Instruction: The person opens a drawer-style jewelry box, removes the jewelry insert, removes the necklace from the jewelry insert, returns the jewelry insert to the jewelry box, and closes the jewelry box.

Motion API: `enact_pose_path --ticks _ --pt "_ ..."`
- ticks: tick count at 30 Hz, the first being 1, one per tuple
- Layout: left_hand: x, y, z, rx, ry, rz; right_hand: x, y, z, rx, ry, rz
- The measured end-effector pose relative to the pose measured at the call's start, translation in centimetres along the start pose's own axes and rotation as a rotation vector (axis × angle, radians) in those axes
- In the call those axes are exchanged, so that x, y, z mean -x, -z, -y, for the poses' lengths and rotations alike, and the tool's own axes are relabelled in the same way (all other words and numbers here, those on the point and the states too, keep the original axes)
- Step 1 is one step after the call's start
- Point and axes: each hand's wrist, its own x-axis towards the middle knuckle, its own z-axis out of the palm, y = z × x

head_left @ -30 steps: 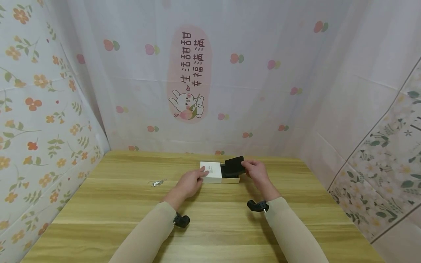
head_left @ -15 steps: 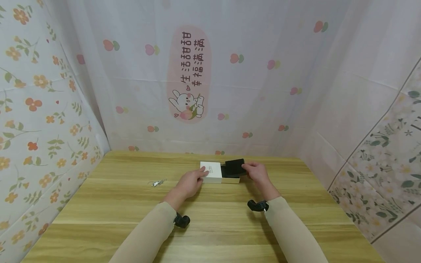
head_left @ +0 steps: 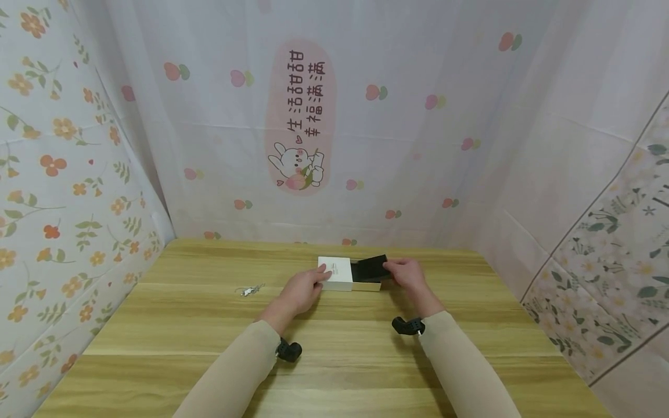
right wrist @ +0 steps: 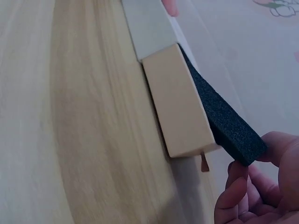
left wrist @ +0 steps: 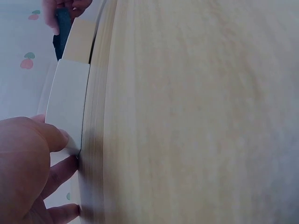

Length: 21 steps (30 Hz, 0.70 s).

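A small white box sleeve (head_left: 334, 268) lies near the table's back edge, with its tan drawer (head_left: 367, 287) pulled part way out to the right. My left hand (head_left: 300, 290) grips the sleeve's left end; in the left wrist view its thumb is on the near side. With thumb and fingers, my right hand (head_left: 410, 276) pinches the outer end of a black foam insert (head_left: 372, 267). That insert slants up from the drawer, its inner end still down inside, as the right wrist view (right wrist: 224, 116) also shows. The drawer's inside is mostly hidden.
A small silver chain-like piece (head_left: 252, 290) lies on the wooden table (head_left: 334, 360) left of my left hand. A short brown ribbon tab (right wrist: 204, 162) hangs from the drawer's end. Patterned cloth curtains (head_left: 418, 174) stand behind and at both sides.
The raised end of the foam insert has come down a little toward the drawer, with my right hand shifting slightly. The left hand and the sleeve stay put.
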Motion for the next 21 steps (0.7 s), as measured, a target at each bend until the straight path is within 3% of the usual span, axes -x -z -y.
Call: enact_pose_path --ticks 14,21 --pt "0.0 -0.2 -0.1 0.010 0.015 -0.017 0.6 -2.2 1.1 0.065 0.027 -0.013" --pt "0.0 -0.1 -0.1 -0.005 0.004 -0.022 0.7 -2.6 1.3 0.191 0.118 -0.033"
